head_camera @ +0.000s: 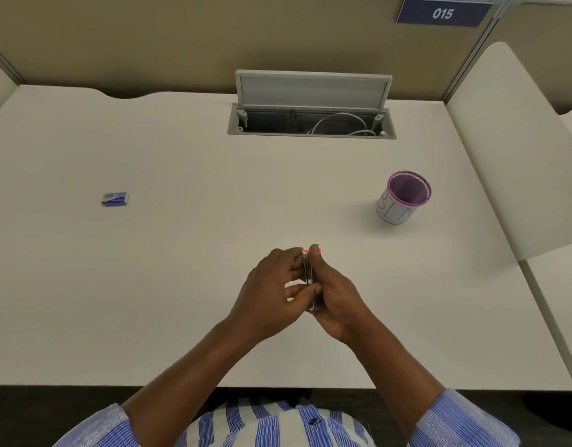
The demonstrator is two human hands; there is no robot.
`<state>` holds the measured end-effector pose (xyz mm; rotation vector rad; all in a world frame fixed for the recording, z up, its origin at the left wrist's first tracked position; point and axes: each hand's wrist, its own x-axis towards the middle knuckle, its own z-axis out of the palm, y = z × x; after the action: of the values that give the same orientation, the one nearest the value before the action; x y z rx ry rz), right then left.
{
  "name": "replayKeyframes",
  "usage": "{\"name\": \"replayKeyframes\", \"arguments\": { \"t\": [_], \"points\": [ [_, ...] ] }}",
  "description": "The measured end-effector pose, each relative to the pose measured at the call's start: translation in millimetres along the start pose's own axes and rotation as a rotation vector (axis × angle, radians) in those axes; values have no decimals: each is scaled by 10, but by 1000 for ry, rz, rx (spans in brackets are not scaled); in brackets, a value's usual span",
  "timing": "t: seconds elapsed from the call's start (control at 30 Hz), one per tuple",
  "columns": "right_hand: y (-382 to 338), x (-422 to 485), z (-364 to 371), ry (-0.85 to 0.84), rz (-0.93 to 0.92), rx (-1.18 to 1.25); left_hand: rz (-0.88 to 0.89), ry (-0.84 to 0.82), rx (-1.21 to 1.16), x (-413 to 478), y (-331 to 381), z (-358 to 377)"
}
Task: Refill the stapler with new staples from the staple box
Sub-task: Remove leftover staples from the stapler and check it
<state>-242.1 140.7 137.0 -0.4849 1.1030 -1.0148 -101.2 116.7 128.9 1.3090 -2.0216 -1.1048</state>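
A small stapler (309, 275), pink at its far end with a metal body, is held upright-ish between both hands above the middle of the desk. My right hand (334, 298) wraps around its right side with the thumb on top of the pink end. My left hand (271, 288) pinches its left side with fingertips and thumb. Most of the stapler is hidden by the fingers. The blue and white staple box (115, 199) lies far to the left on the desk, apart from both hands.
A purple mesh pen cup (404, 198) with a white paper wrap stands at the right. An open cable hatch (311, 121) with a raised lid sits at the back of the white desk (181, 269). A divider panel (517, 150) borders the right side.
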Motion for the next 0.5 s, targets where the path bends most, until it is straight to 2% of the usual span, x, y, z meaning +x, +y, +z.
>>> {"name": "replayKeyframes", "arguments": {
  "t": [0.2,0.43,0.5],
  "points": [
    [54,203,-75,75,-51,-295,-45,-5,210,-5,-279,-54],
    [134,740,-357,435,-275,-1127,-127,-22,494,-12,-833,-157],
    [128,896,-436,508,-331,-1267,-129,-34,572,-6,-971,-186]
  ]
}}
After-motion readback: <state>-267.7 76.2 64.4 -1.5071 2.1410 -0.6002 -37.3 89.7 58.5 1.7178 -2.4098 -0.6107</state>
